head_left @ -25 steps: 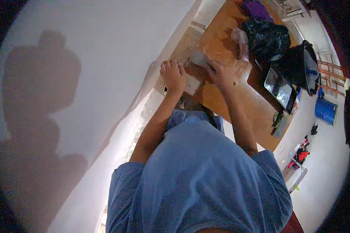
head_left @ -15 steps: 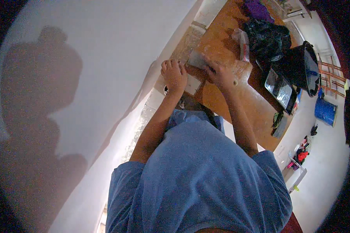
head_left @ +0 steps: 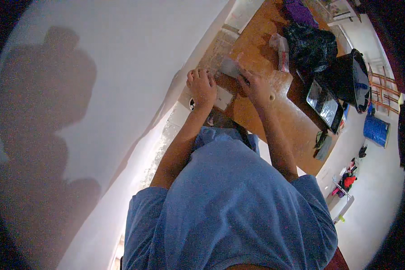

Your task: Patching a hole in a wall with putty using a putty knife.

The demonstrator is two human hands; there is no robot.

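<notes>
My left hand [head_left: 203,87] rests at the table's left edge, next to the wall, fingers slightly apart and bent downward. What lies under its fingertips cannot be made out. In my right hand [head_left: 256,89], the bent fingers pinch a flat greyish piece [head_left: 230,67] that lies low over the tabletop; its kind is unclear. Between the hands, at the near edge, sits a pale rectangular piece [head_left: 223,97] with small dark marks. A small round beige thing [head_left: 272,96] lies just right of my right wrist. All of this is on an orange-brown wooden table [head_left: 297,135].
A clear packet [head_left: 282,53], a black plastic bag [head_left: 308,47] and a purple cloth [head_left: 300,12] lie farther back. To the right are a shiny black tray [head_left: 323,104], a black bucket [head_left: 348,78] and a blue drum [head_left: 376,129]. A white wall [head_left: 130,67] borders the left.
My right hand and the greyish piece have shifted slightly to the right, uncovering more of the pale piece. My left hand has stayed in place.
</notes>
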